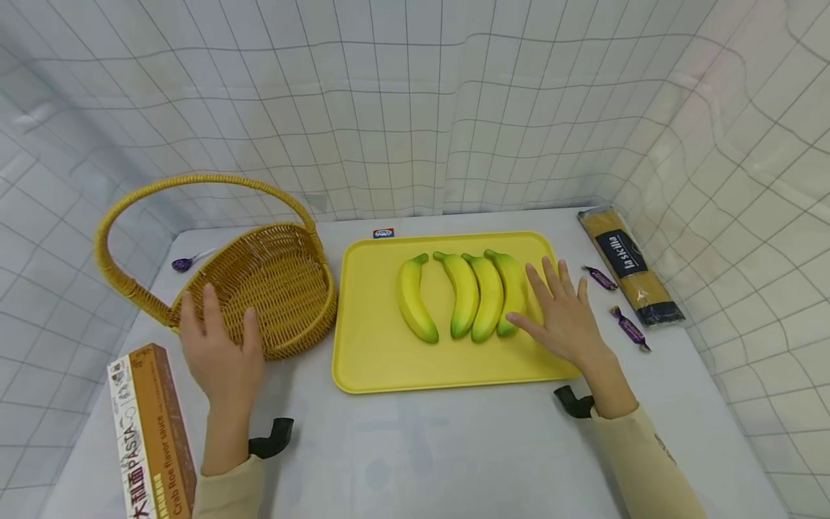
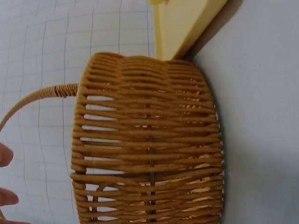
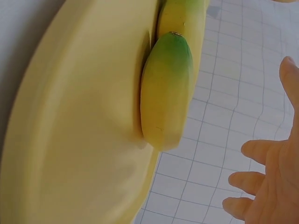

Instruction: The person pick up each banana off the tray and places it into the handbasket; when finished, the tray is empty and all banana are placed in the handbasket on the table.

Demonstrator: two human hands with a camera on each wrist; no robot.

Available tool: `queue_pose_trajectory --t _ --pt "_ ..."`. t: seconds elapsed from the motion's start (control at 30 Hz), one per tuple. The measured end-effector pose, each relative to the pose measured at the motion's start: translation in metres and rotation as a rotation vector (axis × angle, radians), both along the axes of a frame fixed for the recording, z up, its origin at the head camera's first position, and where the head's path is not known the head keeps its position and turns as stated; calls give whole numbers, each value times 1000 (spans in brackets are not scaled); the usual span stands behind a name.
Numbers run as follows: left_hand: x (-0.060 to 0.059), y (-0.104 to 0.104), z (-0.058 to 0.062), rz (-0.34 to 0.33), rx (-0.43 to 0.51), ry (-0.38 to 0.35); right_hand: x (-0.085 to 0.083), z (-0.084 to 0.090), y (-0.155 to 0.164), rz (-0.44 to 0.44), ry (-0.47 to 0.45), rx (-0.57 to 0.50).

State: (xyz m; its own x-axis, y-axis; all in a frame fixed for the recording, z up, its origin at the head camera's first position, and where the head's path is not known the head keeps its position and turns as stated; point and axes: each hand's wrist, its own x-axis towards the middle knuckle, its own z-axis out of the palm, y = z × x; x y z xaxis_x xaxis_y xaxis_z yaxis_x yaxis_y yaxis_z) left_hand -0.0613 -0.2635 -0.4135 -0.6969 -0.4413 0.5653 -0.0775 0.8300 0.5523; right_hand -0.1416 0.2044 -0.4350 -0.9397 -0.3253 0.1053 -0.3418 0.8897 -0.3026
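My left hand (image 1: 223, 353), fingers spread, hovers at the near side of a wicker basket (image 1: 314, 333) with a tall arched handle. Nothing is in its grasp, and only its fingertips show at the edge of the left wrist view. On the right, my other hand (image 1: 563, 317) spreads its fingers over the right part of a yellow tray (image 1: 389, 375), beside the rightmost banana (image 1: 509, 288). Three more yellow-green bananas lie there: one apart on the left (image 1: 415, 299) and two side by side in the middle. In the right wrist view the hand stands apart from the nearest banana (image 3: 166, 93).
A pasta box (image 1: 155, 432) lies at the front left. Behind the basket is a purple-wrapped lollipop (image 1: 182, 264). A pack of spaghetti (image 1: 629, 267) and two purple-wrapped candies (image 1: 630, 329) lie right of the tray. A small red-and-blue packet (image 1: 383, 233) sits behind it.
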Motion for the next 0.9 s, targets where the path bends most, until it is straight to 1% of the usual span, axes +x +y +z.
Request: queue_pose_trajectory --t 0.1,0.17,0.23,0.3,0.37,0.43,0.6,0.73,0.9 --pt "-5 -10 0 120 116 152 0 1 0 -7 44 -23" --pt "-8 -18 -1 191 195 217 -1 1 0 -12 73 -47" --pt "-11 -26 -1 244 257 250 -1 1 1 -13 95 -75" --pt "-13 -35 -1 277 294 264 -2 1 1 -15 105 -107" --pt "-14 -44 -1 286 318 262 -3 0 1 -20 117 -140" --pt "-17 -52 -3 301 362 249 -5 -1 1 -24 136 -177" --pt "-24 -70 -9 321 498 195 -11 -6 1 -41 152 -310" --pt "-27 -79 -16 292 554 172 -14 -10 -2 -74 138 -401" --pt "-34 -84 -23 239 597 205 -16 -14 -5 -124 112 -476"
